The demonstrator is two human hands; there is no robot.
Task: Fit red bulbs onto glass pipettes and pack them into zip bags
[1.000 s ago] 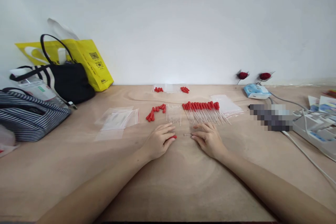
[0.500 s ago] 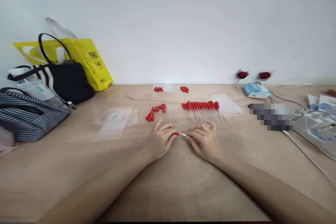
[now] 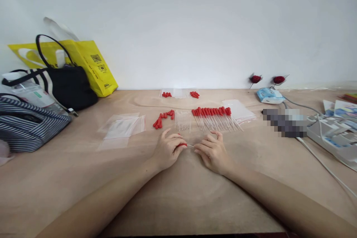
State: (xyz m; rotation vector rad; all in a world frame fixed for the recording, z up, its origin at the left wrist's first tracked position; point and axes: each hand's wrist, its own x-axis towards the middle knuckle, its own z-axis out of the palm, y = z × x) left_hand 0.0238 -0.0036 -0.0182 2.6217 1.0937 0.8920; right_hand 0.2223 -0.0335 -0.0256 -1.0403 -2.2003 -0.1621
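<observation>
at the middle of the worktop (image 3: 195, 200), the left hand (image 3: 169, 151) has its fingers closed on a red bulb (image 3: 182, 144), and the right hand (image 3: 210, 152) pinches a thin tube (image 3: 190, 146) at its right end, which could bend or slip if pressed crookedly.

Left hand (image 3: 169, 150) pinching; right hand (image 3: 212, 153) likewise; forearms (image 3: 111, 191) converging.

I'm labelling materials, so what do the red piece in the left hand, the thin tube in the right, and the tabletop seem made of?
Red piece: likely rubber or soft plastic, its colour even and opaque. Thin tube: glass or plastic, pale and smooth-looking; too small to tell which. Tabletop: probably wood or wood-patterned laminate, softly sheened, with wavy grain-like bands.
</observation>
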